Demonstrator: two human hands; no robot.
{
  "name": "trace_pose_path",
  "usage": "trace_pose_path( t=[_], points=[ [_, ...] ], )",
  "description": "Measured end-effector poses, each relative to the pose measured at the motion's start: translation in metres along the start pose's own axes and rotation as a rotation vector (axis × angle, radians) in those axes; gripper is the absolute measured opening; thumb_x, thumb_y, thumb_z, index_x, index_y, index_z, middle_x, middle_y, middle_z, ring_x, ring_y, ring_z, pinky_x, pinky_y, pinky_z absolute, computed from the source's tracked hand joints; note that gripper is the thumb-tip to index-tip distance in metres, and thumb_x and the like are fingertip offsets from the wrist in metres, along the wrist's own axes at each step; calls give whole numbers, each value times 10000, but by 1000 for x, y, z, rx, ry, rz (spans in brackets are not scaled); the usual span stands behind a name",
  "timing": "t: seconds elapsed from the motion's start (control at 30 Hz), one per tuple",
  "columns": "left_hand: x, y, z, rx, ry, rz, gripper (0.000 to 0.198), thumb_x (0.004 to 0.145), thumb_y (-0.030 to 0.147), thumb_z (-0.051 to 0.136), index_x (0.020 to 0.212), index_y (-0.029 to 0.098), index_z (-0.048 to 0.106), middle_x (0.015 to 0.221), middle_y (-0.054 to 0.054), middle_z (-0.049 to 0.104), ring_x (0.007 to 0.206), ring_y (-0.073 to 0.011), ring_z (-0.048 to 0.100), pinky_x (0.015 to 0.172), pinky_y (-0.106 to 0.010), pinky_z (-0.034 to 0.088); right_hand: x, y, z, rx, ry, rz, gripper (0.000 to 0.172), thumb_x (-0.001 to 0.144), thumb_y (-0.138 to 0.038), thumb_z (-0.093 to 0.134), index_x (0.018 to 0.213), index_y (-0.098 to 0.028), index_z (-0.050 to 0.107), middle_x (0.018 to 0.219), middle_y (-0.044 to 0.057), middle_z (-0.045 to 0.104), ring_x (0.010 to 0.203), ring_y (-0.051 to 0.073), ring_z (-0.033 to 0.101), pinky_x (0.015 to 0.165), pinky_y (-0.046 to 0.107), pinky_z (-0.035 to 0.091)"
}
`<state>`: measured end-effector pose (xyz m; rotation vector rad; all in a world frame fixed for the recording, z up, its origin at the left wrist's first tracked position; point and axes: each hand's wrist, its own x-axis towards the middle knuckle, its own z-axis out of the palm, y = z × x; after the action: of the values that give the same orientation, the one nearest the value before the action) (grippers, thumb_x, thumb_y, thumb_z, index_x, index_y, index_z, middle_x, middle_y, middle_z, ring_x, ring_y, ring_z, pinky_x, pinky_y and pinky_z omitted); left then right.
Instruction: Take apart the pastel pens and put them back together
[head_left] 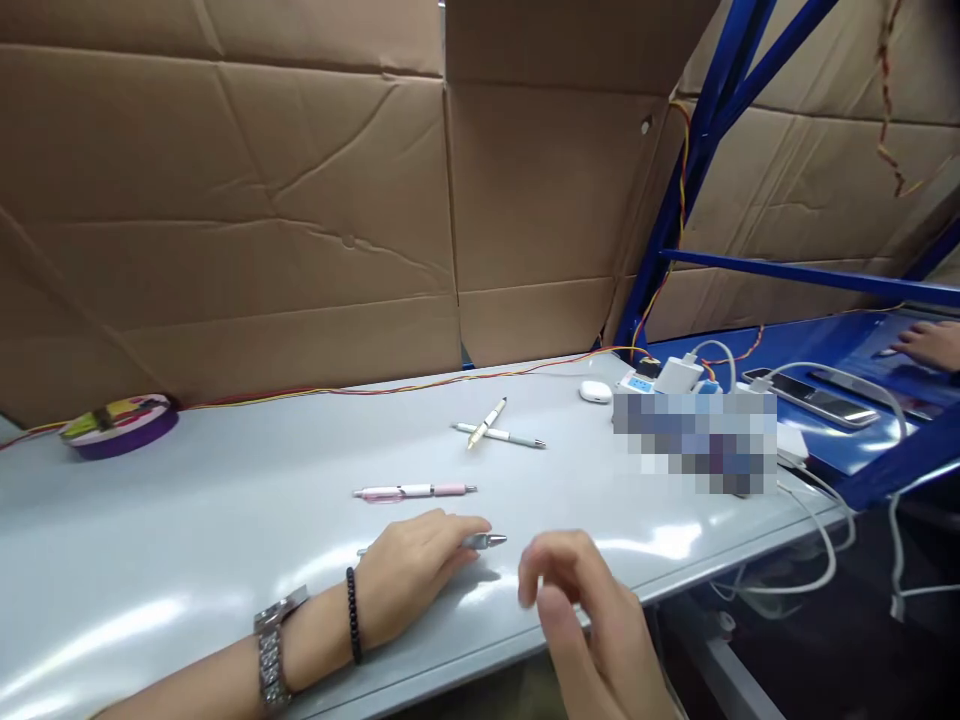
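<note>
My left hand (420, 565), with a metal watch and a black bead bracelet on the wrist, is closed over a grey pen (487, 541) low on the table. The pen's silver tip sticks out to the right past my fingers, and the hand hides its middle. My right hand (589, 625) hovers by the table's front edge, fingers curled and thumb apart, holding nothing. Just beyond my left hand lies a pink and white pen (420, 491). Farther back, a white and gold pen (487, 423) lies crossed over a white and grey pen (514, 437).
A purple-edged round tin (124, 428) is at the back left. A white earbud case (595, 392), chargers (679, 374) and white cables stand to the right. Beyond the blue frame (694, 150), phones (817, 398) and another person's hand (930, 345) rest on a blue surface. Cardboard (225, 200) walls the back.
</note>
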<state>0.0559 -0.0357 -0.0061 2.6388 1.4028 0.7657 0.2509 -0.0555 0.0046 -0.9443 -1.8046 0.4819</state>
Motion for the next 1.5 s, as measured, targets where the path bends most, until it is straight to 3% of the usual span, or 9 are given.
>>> trace_pose_path(
  t=[0.17, 0.33, 0.57, 0.67, 0.8, 0.87, 1.13, 1.27, 1.5],
  points=[
    [-1, 1, 1, -55, 36, 4, 282, 982, 324, 274, 1013, 201, 525, 853, -22, 652, 744, -141, 610, 639, -225, 471, 26, 24, 21, -11, -306, 108, 183, 940, -311, 359, 967, -209, 509, 699, -8, 600, 617, 145, 575, 525, 229, 411],
    [-7, 2, -7, -169, -57, -49, 187, 968, 266, 332, 1015, 216, 506, 919, -9, 630, 800, -134, 594, 682, -211, 468, 19, 33, 36, 165, -294, 84, 97, 920, -228, 408, 953, -222, 499, 836, 2, 614, 737, 134, 589, 644, 216, 448],
    [-12, -1, -11, -149, -129, -40, 184, 963, 227, 330, 1024, 206, 502, 924, -21, 627, 787, -136, 596, 644, -198, 458, 17, 37, 31, 160, -349, 8, 141, 908, -195, 448, 1029, -231, 511, 928, 10, 616, 830, 134, 579, 732, 221, 443],
    [-11, 0, -11, -149, -133, -23, 185, 963, 226, 330, 1022, 205, 504, 904, -15, 631, 775, -133, 598, 648, -198, 457, 18, 36, 31, 78, -372, 45, 144, 929, -285, 410, 969, -214, 529, 814, 9, 600, 714, 137, 557, 649, 231, 426],
    [-9, -3, -11, -45, -82, 30, 207, 963, 218, 318, 1025, 190, 514, 849, -23, 624, 732, -135, 587, 620, -203, 446, 19, 36, 34, -126, -365, 56, 362, 954, -331, 307, 650, -203, 459, 595, -8, 479, 575, 141, 460, 531, 238, 341],
    [-9, -6, -11, 49, -54, 96, 217, 963, 204, 311, 1015, 177, 520, 812, -29, 617, 701, -139, 576, 596, -209, 434, 19, 37, 35, -156, -380, 57, 373, 950, -320, 322, 613, -202, 430, 573, -14, 450, 561, 138, 438, 523, 237, 322],
    [-7, -10, -14, 173, -4, 185, 230, 958, 166, 303, 1034, 158, 520, 790, -31, 614, 674, -137, 568, 572, -216, 431, 22, 39, 28, 172, -369, 174, 157, 884, -260, 500, 889, -227, 653, 795, 8, 638, 730, 145, 556, 651, 233, 421],
    [-8, -7, -13, 140, -11, 146, 239, 966, 185, 289, 1027, 161, 519, 786, -32, 617, 678, -131, 574, 575, -206, 437, 24, 36, 27, 226, -389, 222, 222, 807, -249, 603, 1028, -233, 615, 863, -2, 649, 684, 129, 555, 629, 221, 439],
    [-8, -5, -13, 129, -3, 155, 238, 953, 162, 301, 1060, 168, 513, 799, -34, 612, 682, -134, 566, 581, -199, 434, 23, 36, 23, 330, -338, 300, 132, 847, -301, 543, 859, -200, 628, 788, -7, 633, 660, 118, 562, 610, 208, 437]
  ],
)
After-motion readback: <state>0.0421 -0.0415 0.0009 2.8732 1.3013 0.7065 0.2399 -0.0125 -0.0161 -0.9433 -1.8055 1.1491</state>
